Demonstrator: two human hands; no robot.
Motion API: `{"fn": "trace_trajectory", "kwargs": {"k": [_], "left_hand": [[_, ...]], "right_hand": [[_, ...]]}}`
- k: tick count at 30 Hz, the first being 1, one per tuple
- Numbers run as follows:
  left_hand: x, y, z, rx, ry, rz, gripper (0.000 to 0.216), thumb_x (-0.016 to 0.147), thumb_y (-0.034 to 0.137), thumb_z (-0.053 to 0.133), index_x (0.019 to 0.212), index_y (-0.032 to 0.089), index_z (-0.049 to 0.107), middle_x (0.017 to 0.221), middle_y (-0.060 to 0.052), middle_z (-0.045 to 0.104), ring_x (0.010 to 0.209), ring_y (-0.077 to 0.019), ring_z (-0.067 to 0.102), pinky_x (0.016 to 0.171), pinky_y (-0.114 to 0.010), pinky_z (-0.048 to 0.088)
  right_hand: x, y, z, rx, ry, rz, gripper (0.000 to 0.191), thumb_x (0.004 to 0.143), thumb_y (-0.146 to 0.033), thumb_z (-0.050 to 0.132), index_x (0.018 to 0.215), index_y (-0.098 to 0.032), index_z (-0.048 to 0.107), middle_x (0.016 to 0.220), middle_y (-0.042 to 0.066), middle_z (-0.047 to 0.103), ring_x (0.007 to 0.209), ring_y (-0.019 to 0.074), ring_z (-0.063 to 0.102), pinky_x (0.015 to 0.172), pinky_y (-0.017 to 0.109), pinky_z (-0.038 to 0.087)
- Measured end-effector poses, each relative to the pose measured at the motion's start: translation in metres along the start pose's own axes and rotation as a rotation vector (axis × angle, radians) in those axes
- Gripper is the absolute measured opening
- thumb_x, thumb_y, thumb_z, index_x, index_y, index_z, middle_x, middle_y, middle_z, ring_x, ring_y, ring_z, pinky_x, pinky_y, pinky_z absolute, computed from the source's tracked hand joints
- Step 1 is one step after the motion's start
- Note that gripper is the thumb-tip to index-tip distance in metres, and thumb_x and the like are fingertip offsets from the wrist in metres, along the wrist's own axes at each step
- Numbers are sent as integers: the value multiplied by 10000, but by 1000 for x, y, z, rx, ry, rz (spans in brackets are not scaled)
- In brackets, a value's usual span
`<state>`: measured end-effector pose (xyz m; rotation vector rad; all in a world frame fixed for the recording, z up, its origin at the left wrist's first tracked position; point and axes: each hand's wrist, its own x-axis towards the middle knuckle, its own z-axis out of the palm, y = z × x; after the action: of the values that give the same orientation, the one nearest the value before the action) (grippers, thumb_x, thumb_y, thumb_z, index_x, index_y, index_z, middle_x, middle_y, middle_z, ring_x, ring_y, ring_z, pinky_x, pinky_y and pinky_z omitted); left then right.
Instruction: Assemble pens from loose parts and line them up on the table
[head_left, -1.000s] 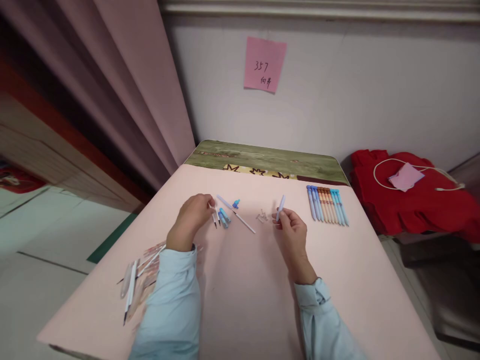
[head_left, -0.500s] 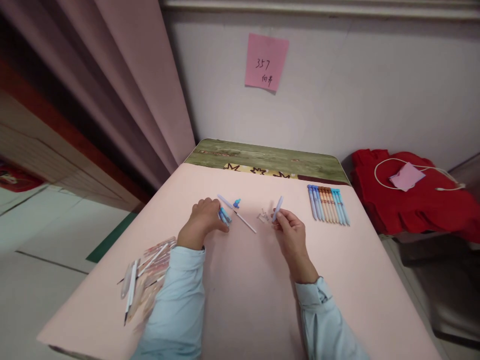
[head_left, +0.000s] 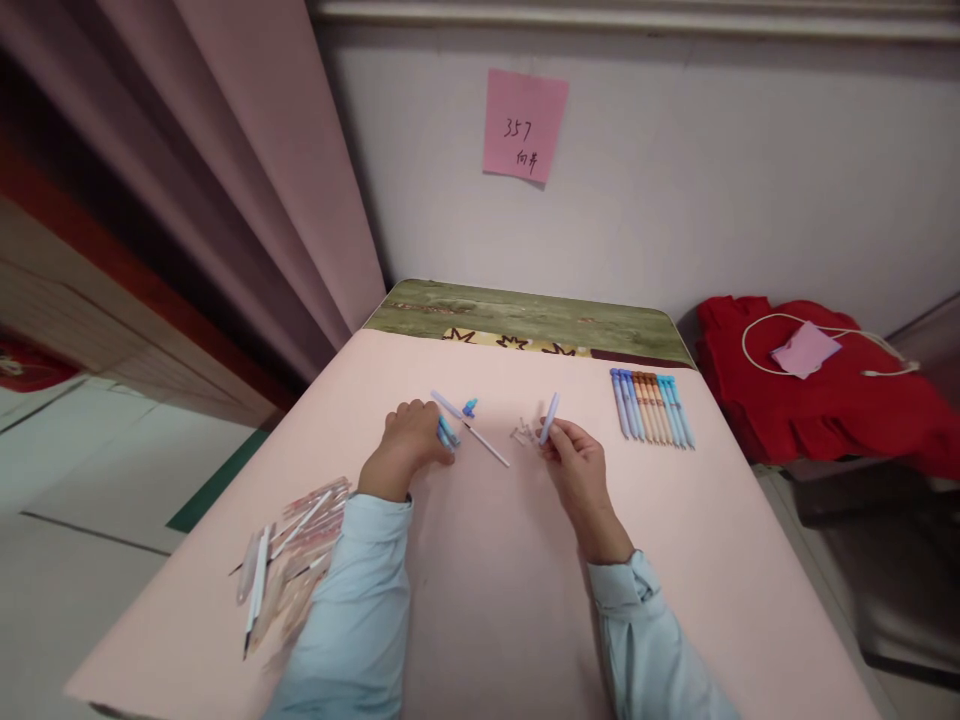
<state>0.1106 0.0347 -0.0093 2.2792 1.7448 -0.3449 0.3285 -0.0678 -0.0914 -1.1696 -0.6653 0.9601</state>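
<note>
My left hand (head_left: 405, 445) rests on the pink table (head_left: 487, 580), fingers curled over small blue pen parts (head_left: 448, 434). A white refill (head_left: 484, 442), a pale blue pen barrel (head_left: 446, 403) and a small blue cap (head_left: 469, 407) lie just right of that hand. My right hand (head_left: 576, 468) pinches a pale lilac pen barrel (head_left: 550, 417) and holds it upright. Tiny clear pieces (head_left: 523, 433) lie just left of that hand.
A row of several finished pens (head_left: 652, 408) in blue and orange lies at the table's far right. Plastic wrappers and loose pens (head_left: 289, 545) are piled near the left edge. A red cloth (head_left: 825, 400) with a white cable covers something on the right. A pink note (head_left: 523, 125) hangs on the wall.
My left hand has slid right and down from the small refills onto the blue parts. My right hand has kept hold of the lilac barrel and shifted slightly left.
</note>
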Motion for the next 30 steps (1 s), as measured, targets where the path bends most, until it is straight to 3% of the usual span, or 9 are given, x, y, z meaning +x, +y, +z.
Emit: {"fn": "trace_trajectory", "kwargs": {"k": [18,25,30], "left_hand": [[-11,0,-17,-49,25,16,499,594,365,744,1029,214,550,1126,-116,626,1114,-336,525,898,-427,390],[-9,-12,-18,-13,21,-60,507,603,394,747,1038,212,561,1149,-131,610,1129,-339,517,910,-420,392],[-6,-5,-13,-18,-4,-24,517,580,389,747,1035,213,575,1149,-128,606,1138,-335,506,927,-430,391]], "right_hand": [[1,0,1,-7,-11,-7,300,826,-439,696,932,-162,749,795,44,694,631,119,509,608,259,395],[0,-1,1,-17,-22,-6,298,823,-432,710,939,-160,747,723,21,653,627,125,503,611,265,403],[0,-2,2,-6,-21,11,305,809,-431,722,926,-151,743,703,19,643,620,122,494,596,258,386]]}}
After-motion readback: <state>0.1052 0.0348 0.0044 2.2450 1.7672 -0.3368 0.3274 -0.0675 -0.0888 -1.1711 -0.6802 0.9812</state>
